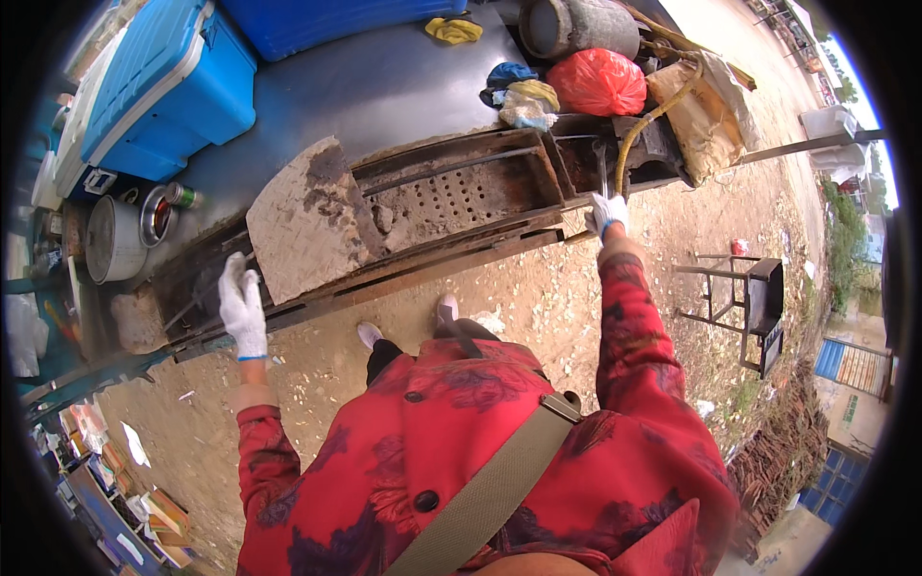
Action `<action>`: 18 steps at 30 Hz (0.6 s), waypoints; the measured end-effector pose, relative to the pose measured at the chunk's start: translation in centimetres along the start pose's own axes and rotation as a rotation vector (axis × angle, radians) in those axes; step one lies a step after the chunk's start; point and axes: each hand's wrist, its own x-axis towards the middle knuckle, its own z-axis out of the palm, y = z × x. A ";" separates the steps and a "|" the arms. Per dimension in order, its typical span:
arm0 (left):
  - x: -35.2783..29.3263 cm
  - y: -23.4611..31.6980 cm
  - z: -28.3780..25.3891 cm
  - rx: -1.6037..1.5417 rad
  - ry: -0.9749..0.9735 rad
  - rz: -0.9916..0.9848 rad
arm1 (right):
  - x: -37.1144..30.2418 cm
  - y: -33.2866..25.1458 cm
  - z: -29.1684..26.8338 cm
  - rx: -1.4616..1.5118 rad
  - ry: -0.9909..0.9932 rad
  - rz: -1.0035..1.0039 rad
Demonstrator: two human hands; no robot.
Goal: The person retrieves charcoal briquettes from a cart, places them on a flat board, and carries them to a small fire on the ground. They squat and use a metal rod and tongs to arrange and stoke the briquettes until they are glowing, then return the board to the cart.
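My left hand (242, 309), in a white work glove, is raised over the near edge of the long metal grill trough (461, 246). Its fingers are stretched out, with the thumb apart. Close beside it a flat, soot-stained slab (305, 223) lies across the trough, and a thin rod (187, 309) runs toward the fingers; contact cannot be made out. At the trough's right end, my right hand (607, 212), gloved in white too, is closed around a slim shiny metal tool (601, 161). A yellow hose (634, 139) passes right beside this hand. Between slab and hand a perforated plate (447, 200) shows in the trough.
Behind the trough stand a blue lidded box (168, 91), a metal pot (113, 240) and a can (184, 196). Cloths (526, 96), a red plastic bag (597, 83) and a gas cylinder (579, 27) sit at the far right. A stool (764, 302) lies on the ground.
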 end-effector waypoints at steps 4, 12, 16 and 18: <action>-3.8 5.1 4.6 -0.215 -0.340 0.070 | 2.8 -3.3 4.1 -0.388 0.185 -0.280; -6.0 14.2 15.2 -1.016 -0.707 -0.327 | -20.8 -5.4 8.9 0.115 -0.680 -0.873; -6.7 18.0 18.6 -1.576 -0.387 -0.566 | -32.7 -5.9 13.1 1.160 -1.164 0.055; -6.6 18.3 19.3 -1.556 -0.294 -0.674 | -33.8 -8.0 11.6 1.041 -1.205 0.074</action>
